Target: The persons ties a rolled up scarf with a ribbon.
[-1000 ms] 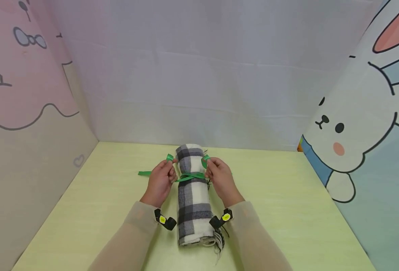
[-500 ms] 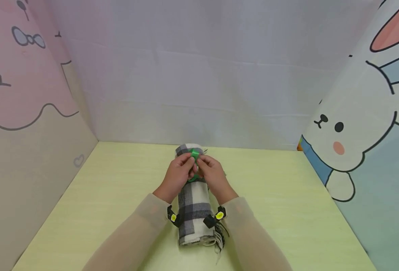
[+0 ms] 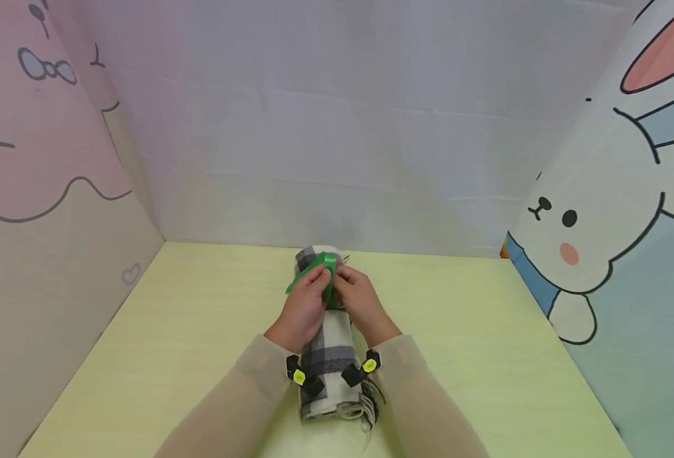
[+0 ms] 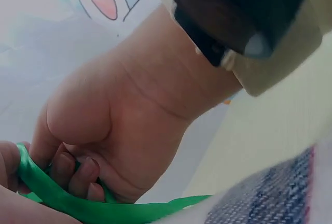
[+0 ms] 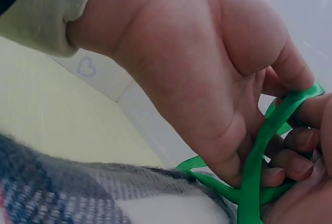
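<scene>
A rolled plaid scarf [image 3: 330, 359], white, grey and black with fringe at its near end, lies lengthwise on the table. Over its far half, a green satin ribbon [image 3: 329, 261] wraps round it and rises in a loop between both hands. My left hand [image 3: 302, 312] pinches the ribbon between thumb and fingers. Close against it, my right hand [image 3: 364, 302] also has its fingertips curled on the ribbon [image 5: 254, 167]. A green tail sticks out left, above the left hand. The crossing of the ribbon is mostly hidden behind the fingers.
The pale yellow table [image 3: 457, 331] extends on both sides of the scarf. A plain light backdrop [image 3: 337, 140] stands behind it, with cartoon-printed panels at left and right. Each wrist carries a small black camera [image 3: 307, 376].
My hands have come together over the scarf from either side, each bringing its ribbon loop. Since half a second ago, a green tail has appeared at the left, and the left hand has turned slightly.
</scene>
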Available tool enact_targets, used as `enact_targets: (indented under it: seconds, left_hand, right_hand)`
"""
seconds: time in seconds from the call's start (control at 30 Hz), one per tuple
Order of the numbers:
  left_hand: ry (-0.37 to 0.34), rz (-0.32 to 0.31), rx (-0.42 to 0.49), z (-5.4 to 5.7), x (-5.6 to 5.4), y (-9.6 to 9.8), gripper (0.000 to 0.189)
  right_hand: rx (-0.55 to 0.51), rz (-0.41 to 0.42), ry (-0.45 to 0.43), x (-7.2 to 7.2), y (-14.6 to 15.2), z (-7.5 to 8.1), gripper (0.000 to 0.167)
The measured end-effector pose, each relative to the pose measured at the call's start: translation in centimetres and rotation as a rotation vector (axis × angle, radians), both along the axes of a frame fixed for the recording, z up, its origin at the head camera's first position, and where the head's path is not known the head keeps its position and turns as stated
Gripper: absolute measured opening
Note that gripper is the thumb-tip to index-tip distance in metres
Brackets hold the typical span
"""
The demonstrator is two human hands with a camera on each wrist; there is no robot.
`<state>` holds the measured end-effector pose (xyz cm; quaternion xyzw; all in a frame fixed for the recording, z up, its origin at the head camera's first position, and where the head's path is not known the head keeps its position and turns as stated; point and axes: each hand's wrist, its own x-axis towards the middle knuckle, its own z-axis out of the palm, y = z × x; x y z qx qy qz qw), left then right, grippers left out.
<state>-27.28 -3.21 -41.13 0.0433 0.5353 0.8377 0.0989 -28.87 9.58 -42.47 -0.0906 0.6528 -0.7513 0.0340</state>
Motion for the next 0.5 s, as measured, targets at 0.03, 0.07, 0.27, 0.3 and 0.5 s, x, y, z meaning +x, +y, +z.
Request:
enact_targets:
  seconds: [0.03,0.07,0.27,0.3,0.5]
  left_hand:
    - [0.015,-0.013,0.029,-0.1,-0.1,0.1,0.049]
    - [0.026,-0.022,0.053,-0.1,-0.2,0.2,0.048]
    - [0.108,0.042,-0.118,-1.0,-0.6,-0.1,0.042]
    - [0.119,0.066,-0.187,-1.1,-0.6,-0.3,0.041]
    - [0.195,0.175,-0.514,-1.7,-0.9,-1.2,0.032]
  right_hand:
    - [0.004,0.000,0.005,0.0,0.0,0.0,0.021]
    - [0.004,0.002,0.005,0.0,0.0,0.1,0.021]
    - [0.013,-0.001,-0.011,0.0,0.3,0.0,0.022]
    - [0.019,-0.005,-0.017,0.0,0.3,-0.1,0.021]
    - [0.077,-0.027,-0.029,-0.1,0.7,-0.5,0.023]
